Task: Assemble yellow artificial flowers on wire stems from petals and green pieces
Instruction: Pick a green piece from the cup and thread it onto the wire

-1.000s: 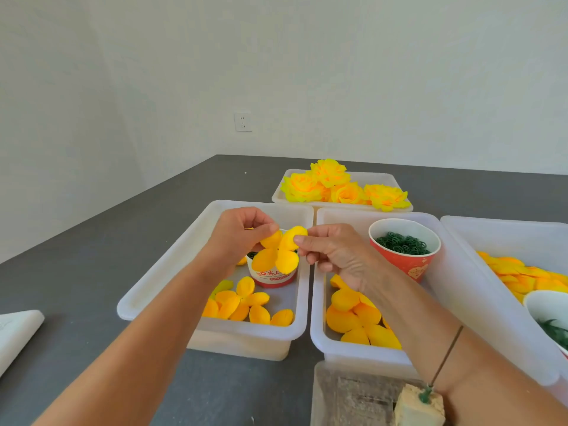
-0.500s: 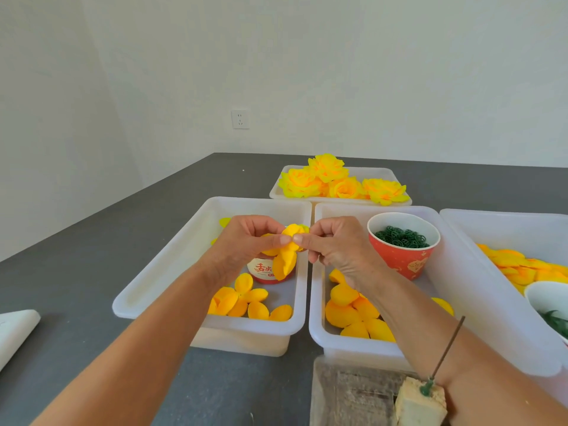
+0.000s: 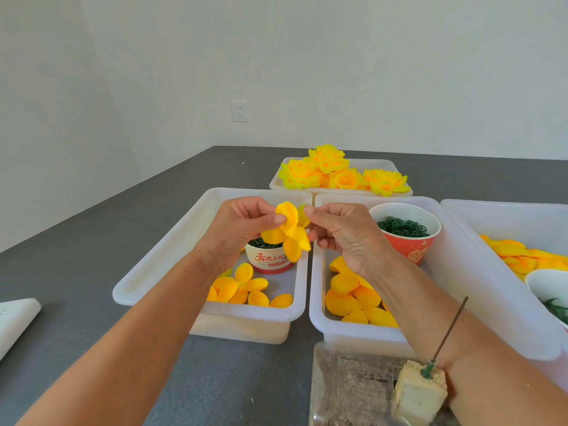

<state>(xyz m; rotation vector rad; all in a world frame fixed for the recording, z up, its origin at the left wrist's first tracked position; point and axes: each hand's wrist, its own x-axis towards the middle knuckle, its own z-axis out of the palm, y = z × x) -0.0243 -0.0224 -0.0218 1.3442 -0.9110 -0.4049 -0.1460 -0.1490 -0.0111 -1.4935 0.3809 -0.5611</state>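
A yellow petal cluster (image 3: 290, 233) hangs between both hands above the left white tray (image 3: 159, 265). My left hand (image 3: 236, 229) pinches its upper petal from the left. From the right, my right hand (image 3: 341, 232) pinches another petal of the same cluster. Loose yellow petal pieces (image 3: 242, 290) lie in the left tray, and bigger petals (image 3: 353, 296) lie in the middle tray (image 3: 319, 315). A red cup of green rings (image 3: 404, 232) stands in the middle tray. A thin wire stem (image 3: 448, 330) stands in a foam block (image 3: 419, 392) at the bottom right.
A small red-and-white cup (image 3: 269, 259) of dark green pieces sits in the left tray under the cluster. Finished yellow flowers (image 3: 341, 175) fill a far tray. A right tray (image 3: 504, 272) holds more petals and a white cup. A white object (image 3: 15, 318) lies at the left edge.
The petal cluster has been turned and folded between the fingers, and both hands have lifted slightly with it. The camera view has tilted a little.
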